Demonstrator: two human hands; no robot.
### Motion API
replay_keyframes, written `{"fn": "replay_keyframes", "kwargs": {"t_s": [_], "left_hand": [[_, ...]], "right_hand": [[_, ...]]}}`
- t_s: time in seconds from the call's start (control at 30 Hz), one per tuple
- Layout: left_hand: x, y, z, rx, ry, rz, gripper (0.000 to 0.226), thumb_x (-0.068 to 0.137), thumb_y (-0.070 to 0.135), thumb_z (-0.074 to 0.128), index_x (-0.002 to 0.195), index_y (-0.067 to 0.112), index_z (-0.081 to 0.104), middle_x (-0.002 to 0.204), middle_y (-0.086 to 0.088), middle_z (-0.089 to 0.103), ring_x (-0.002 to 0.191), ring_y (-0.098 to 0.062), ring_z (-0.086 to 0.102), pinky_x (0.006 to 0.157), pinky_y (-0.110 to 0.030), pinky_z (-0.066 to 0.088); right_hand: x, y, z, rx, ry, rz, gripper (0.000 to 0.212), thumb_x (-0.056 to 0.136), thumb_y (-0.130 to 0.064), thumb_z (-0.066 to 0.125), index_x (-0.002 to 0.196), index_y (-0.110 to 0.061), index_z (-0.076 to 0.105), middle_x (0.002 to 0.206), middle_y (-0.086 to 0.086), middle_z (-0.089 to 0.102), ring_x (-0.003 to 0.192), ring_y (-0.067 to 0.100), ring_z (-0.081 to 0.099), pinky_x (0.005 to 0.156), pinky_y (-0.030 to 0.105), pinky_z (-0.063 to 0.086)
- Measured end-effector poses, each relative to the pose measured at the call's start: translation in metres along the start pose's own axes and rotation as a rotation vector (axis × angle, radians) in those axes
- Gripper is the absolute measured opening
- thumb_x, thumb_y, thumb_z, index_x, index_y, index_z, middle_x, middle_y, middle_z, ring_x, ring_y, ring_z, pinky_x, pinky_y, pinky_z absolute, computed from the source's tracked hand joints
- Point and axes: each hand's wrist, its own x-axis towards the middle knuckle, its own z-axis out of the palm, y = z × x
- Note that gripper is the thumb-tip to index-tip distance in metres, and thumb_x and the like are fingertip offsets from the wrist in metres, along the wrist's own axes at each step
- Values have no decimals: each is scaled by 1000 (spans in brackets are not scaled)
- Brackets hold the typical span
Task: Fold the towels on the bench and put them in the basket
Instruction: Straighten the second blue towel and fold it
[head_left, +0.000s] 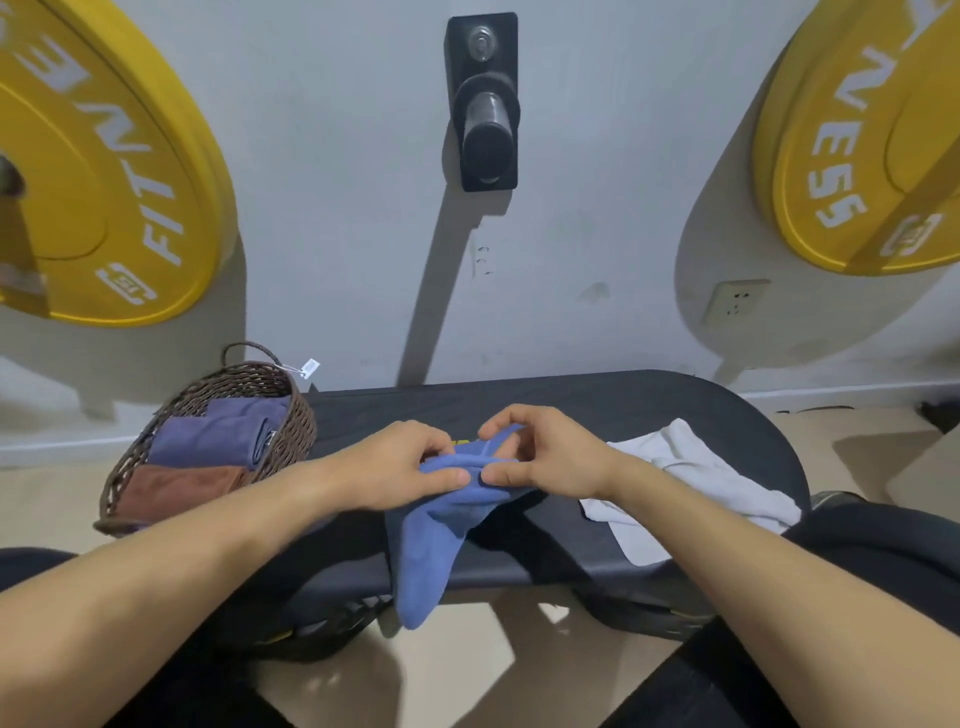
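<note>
A blue towel (431, 540) hangs from both my hands over the front of the black bench (571, 405). My left hand (400, 462) pinches its upper edge between thumb and fingers. Close beside it, my right hand (540, 452) pinches the same edge, thumbs nearly touching. A white towel (696, 483) lies crumpled on the bench to the right. The brown wicker basket (291, 415) stands at the bench's left end and holds a folded purple-blue towel (218, 436) and a folded brown towel (182, 483).
Yellow weight plates (104, 171) (872, 156) hang on the wall at left and right, with a black peg mount (485, 104) between them. A wall socket (735, 301) sits low on the right. My dark-clad legs flank the bench over a beige floor.
</note>
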Motion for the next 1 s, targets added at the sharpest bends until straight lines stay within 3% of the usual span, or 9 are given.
{"fn": "replay_keyframes", "kwargs": {"t_s": [0.1, 0.2, 0.27, 0.33, 0.43, 0.53, 0.73, 0.9, 1.0], "left_hand": [[-9, -13, -10, -36, 40, 8, 29, 88, 45, 65, 72, 20, 59, 58, 13, 49, 55, -4, 40, 52, -18, 31], [-17, -27, -13, -227, 77, -26, 29, 90, 39, 67, 76, 14, 63, 60, 9, 49, 57, -6, 40, 55, -21, 32], [-24, -40, -15, -262, 117, -47, 29, 91, 38, 67, 76, 14, 64, 61, 6, 52, 58, -7, 43, 58, -25, 35], [-31, -55, -17, -261, 179, -66, 31, 90, 40, 67, 72, 15, 64, 60, 6, 53, 57, -8, 45, 59, -29, 36], [-38, -77, -23, -246, 210, -137, 38, 87, 50, 65, 71, 15, 65, 59, 7, 51, 55, -7, 44, 57, -27, 35], [-39, -89, -28, -138, 106, -192, 39, 86, 53, 65, 66, 20, 64, 55, 11, 52, 51, -2, 44, 51, -15, 33], [-36, -96, -34, -188, -20, -186, 57, 83, 62, 61, 51, 20, 40, 49, 8, 34, 47, -8, 30, 46, -20, 24], [-24, -104, -45, -424, -11, -216, 54, 84, 62, 57, 60, 19, 34, 62, 0, 32, 57, -15, 31, 54, -29, 25], [-15, -115, -41, -343, 22, -186, 55, 80, 66, 61, 59, 22, 35, 60, 5, 32, 55, -13, 32, 52, -26, 24]], "right_hand": [[3, 10, 4, -182, -132, 46, 45, 67, -42, 89, 100, -29, 61, 72, -9, 57, 62, 7, 51, 63, 23, 40], [2, 28, 18, -410, -261, 107, 41, 78, -42, 80, 71, -16, 49, 64, -5, 40, 59, 13, 36, 59, 30, 29], [2, 35, 22, -504, -268, 144, 42, 84, -39, 72, 65, -17, 41, 62, -5, 38, 59, 15, 35, 57, 30, 28], [5, 35, 19, -544, -230, 156, 35, 87, -37, 68, 69, -18, 44, 64, -5, 44, 61, 14, 41, 57, 27, 32], [13, 33, 7, -323, -104, 152, 26, 88, -31, 69, 77, -19, 48, 63, -6, 48, 58, 14, 43, 56, 27, 35], [18, 31, -10, -225, 99, 87, 19, 92, -33, 66, 83, -19, 56, 60, -11, 56, 52, 7, 48, 51, 19, 40], [28, 23, -45, -258, 257, -5, 28, 85, -50, 68, 77, -24, 62, 66, -19, 64, 57, -3, 53, 53, 10, 41], [28, 35, -71, -255, -57, 86, 46, 57, -61, 84, 78, -25, 65, 71, -1, 67, 62, 6, 56, 58, 22, 44], [30, 58, -76, -328, -103, 138, 34, 69, -42, 88, 70, -20, 63, 61, -3, 58, 57, 8, 48, 57, 26, 39]]}}
